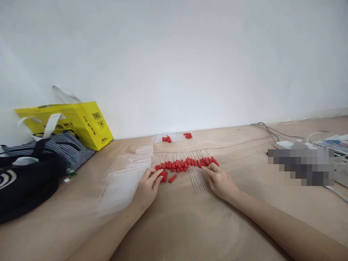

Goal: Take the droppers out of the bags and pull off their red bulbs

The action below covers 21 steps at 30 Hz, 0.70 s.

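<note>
A row of clear pipettes with red rubber bulbs [187, 164] lies across the wooden table [176, 224]. My left hand [149, 186] rests at the row's left end, fingers stretched toward the bulbs. Two loose red bulbs [168, 177] lie just to its right. My right hand [220, 181] lies at the row's right end, fingers flat and touching the bulbs, beside a small bunch of bare clear tubes [198, 179]. Neither hand grips anything that I can see.
Clear zip bags [122, 181] are stacked left of my left hand. A further bag with a few red bulbs [176, 137] lies near the wall. A yellow tote [78, 121] and dark striped bags [40, 159] stand at left. Cables and a power strip [285, 144] are at right.
</note>
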Tool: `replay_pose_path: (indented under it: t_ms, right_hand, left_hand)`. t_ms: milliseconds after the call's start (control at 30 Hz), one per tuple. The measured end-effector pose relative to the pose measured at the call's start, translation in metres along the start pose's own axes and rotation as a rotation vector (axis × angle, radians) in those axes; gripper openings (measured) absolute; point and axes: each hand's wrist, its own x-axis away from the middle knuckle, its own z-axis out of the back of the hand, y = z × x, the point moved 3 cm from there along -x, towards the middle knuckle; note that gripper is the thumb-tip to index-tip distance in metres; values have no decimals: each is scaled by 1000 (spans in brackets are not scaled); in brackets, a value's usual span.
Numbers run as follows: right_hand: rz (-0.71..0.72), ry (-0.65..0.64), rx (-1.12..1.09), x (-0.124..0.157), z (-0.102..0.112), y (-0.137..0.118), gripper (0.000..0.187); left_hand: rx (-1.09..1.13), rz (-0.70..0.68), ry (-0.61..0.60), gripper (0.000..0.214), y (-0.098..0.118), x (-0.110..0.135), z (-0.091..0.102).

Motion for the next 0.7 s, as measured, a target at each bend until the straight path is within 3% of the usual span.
replay_pose_path:
  t_ms: [167, 267, 533, 700]
  right_hand:
    - [-30, 0, -100, 5, -6, 5, 27]
    - [-29, 26, -135, 5, -9, 4, 29]
    - [-46, 109, -252, 0, -9, -5, 25]
    - [-79, 82, -328, -3, -10, -12, 16]
  left_hand:
    - [53, 247, 14, 19, -16, 0, 5]
    - [114, 317, 10, 13, -13, 2, 3]
    - [21, 85, -72, 9, 9, -3, -20]
    - [-28, 63, -73, 12, 8, -8, -25]
